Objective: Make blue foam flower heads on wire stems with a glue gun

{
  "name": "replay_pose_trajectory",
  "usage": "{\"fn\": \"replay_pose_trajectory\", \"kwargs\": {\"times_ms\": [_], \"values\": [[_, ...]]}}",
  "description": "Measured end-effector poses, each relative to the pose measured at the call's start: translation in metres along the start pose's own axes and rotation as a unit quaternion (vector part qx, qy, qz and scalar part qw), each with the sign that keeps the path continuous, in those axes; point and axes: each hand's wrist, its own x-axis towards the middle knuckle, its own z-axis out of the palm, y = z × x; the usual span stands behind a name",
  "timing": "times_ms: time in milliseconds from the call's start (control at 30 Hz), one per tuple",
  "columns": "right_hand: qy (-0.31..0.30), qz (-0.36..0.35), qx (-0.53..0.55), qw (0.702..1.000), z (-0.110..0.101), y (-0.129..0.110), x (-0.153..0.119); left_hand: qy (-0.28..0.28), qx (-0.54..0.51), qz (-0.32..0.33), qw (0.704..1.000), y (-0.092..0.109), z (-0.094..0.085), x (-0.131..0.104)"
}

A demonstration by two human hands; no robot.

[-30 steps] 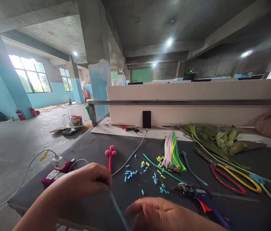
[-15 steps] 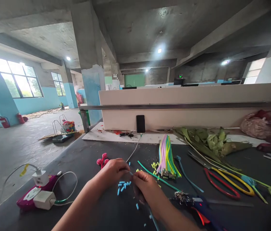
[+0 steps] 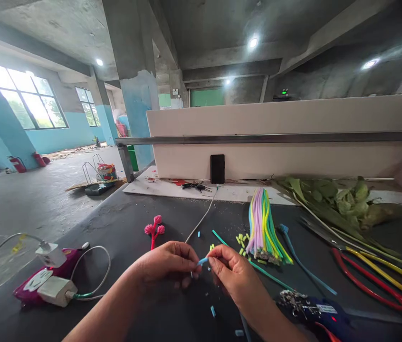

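Observation:
A short light-blue piece of pipe cleaner (image 3: 203, 261) spans the gap between my two hands. My left hand (image 3: 170, 262) pinches its left end between thumb and fingers. The thumb and forefinger of my right hand (image 3: 232, 271) close on its other end. Below my hands lie loose blue cut pieces (image 3: 213, 311). A long blue stem (image 3: 245, 327) runs out from under my right wrist. Just beyond my left hand is a pink branched stem with round tips (image 3: 154, 230). Yellow cut bits (image 3: 242, 239) and a green pipe cleaner (image 3: 270, 275) lie past my right hand.
A bundle of coloured pipe cleaners (image 3: 261, 225) lies behind my right hand. Right are a blue glue gun (image 3: 324, 308), large scissors (image 3: 368, 280) and green leaves (image 3: 350, 204). A phone (image 3: 217, 169) leans at the back. A power strip (image 3: 33, 287) with chargers sits left.
The view has tilted down and shifted. My hands have turned so the blue piece shows between the fingertips. The blue pieces beside my left hand are now mostly hidden behind it.

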Motion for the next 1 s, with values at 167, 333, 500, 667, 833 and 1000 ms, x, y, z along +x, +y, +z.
{"fn": "replay_pose_trajectory", "kwargs": {"times_ms": [167,333,500,667,833,1000], "values": [[0.016,-0.016,0.001,1.000,-0.003,-0.002,-0.004,-0.034,-0.060,-0.020,0.997,-0.004,0.003,0.002],[0.024,-0.023,-0.017,0.999,-0.003,-0.002,-0.005,-0.041,-0.097,-0.011,0.994,-0.009,0.004,0.004],[0.036,-0.039,-0.034,0.998,-0.001,-0.003,-0.006,-0.005,-0.114,0.025,0.993,-0.016,0.006,0.008],[0.040,-0.043,-0.031,0.998,0.005,-0.003,-0.007,0.060,-0.137,0.063,0.987,-0.020,0.012,0.010],[0.065,-0.043,-0.017,0.997,0.012,0.002,-0.010,0.128,-0.122,0.090,0.980,-0.018,0.023,0.011],[0.064,-0.027,-0.034,0.997,0.017,0.006,-0.010,0.201,-0.053,0.119,0.971,-0.020,0.031,0.016]]}}
